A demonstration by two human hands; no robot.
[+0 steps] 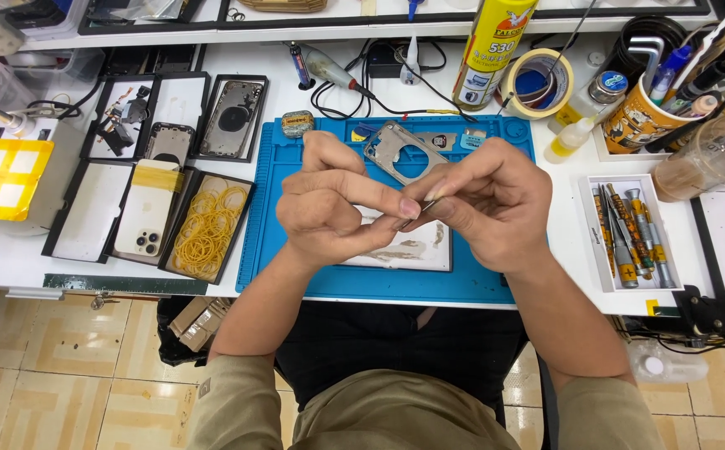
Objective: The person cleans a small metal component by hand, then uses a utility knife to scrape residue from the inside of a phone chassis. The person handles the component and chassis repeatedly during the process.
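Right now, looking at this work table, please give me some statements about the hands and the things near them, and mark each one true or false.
1. Both hands, left hand and right hand, pinch a small thin metal piece together. True.
2. The mat under the hands is red. False: it is blue.
3. The yellow rubber bands lie in a tray left of the mat. True.
4. The spray can lies flat on the mat. False: it stands upright behind it.

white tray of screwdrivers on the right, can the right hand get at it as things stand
Probably yes. The white tray of screwdrivers lies open-topped just beside the right hand, nothing between them. But that hand and the left hand pinch a small thin metal part, so it isn't free.
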